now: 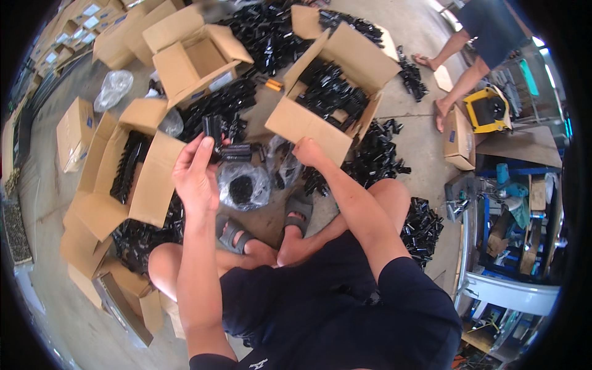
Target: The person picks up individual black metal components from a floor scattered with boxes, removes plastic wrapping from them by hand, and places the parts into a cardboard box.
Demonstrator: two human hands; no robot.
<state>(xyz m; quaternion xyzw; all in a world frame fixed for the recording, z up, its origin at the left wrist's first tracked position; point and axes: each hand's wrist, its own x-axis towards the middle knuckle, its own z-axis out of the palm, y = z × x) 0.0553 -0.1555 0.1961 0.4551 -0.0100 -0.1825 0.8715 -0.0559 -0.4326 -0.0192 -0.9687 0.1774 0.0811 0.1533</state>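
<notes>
My left hand [197,176] is raised in front of me, its thumb and fingers closed on a black angled part [213,127] with short tube-like arms. Another arm of black [237,152] sticks out to the right of the fingers. My right hand [308,152] is closed at the near flap of an open carton [290,126], seemingly pinching its edge; the fingertips are partly hidden. Many similar black parts [333,92] fill that carton. Below my hands, a clear plastic bag [245,185] with black pieces inside lies by my sandalled feet.
Open cartons stand at the left [157,179] and far left [185,65]. Loose black parts [376,151] lie in heaps around me. An orange-handled tool [270,84] lies beyond. Another person [459,55] stands at the far right, near a yellow-framed object [487,110] and a cluttered rack [518,216].
</notes>
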